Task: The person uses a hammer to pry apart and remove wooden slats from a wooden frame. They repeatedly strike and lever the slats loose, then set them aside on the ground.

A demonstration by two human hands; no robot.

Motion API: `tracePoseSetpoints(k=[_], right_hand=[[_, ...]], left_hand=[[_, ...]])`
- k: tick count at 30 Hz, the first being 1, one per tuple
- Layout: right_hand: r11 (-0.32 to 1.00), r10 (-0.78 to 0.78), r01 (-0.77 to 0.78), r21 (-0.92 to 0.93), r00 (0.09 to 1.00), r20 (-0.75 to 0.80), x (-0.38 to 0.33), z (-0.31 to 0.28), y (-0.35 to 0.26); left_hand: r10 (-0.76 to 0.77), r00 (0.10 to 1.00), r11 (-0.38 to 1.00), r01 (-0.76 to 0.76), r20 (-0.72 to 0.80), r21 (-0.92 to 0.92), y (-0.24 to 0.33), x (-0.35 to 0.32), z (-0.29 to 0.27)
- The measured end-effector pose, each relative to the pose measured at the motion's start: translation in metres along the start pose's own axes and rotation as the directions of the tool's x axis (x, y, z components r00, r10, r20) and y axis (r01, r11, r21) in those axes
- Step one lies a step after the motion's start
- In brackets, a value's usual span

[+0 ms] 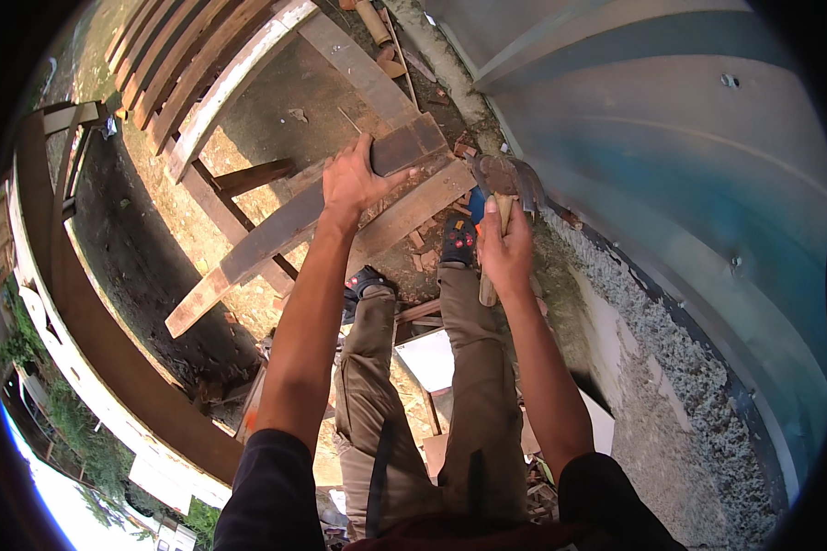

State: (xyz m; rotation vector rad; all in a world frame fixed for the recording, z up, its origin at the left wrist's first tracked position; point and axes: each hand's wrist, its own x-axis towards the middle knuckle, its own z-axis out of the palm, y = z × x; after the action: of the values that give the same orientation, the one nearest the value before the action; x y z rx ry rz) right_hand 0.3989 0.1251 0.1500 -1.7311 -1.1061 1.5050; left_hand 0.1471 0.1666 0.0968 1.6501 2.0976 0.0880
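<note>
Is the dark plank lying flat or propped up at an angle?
Cannot tell for sure. The plank rests across another board, with the left hand pressing its upper end; whether its lower end touches the ground is unclear.

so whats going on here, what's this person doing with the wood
A person stands outdoors on dirt ground, seen from above. Their left hand presses on the end of a dark weathered plank that lies across other boards. Their right hand grips the wooden handle of a hammer, its metal head raised beside the plank's end, close to a blue and grey curved wall. Wood scraps lie around their feet.
</note>
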Motion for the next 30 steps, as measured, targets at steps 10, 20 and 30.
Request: tracePoseSetpoints(k=[10, 20, 30], right_hand=[[0.977, 0.013, -0.006, -0.212, 0.999, 0.033, 0.047, 0.016, 0.0], [0.776, -0.474, 0.388, -0.498, 0.879, -0.053, 0.07, 0.052, 0.013], [0.842, -0.284, 0.251, -0.478, 0.959, 0.003, 0.084, 0.047, -0.008]], left_hand=[[-0.062, 0.99, 0.998, 0.06, 0.123, 0.016, -0.005, -0.003, -0.015], [-0.085, 0.956, 0.995, 0.098, 0.28, -0.031, 0.001, 0.012, -0.036], [-0.091, 0.94, 0.994, 0.107, 0.327, -0.029, -0.004, 0.012, -0.036]])
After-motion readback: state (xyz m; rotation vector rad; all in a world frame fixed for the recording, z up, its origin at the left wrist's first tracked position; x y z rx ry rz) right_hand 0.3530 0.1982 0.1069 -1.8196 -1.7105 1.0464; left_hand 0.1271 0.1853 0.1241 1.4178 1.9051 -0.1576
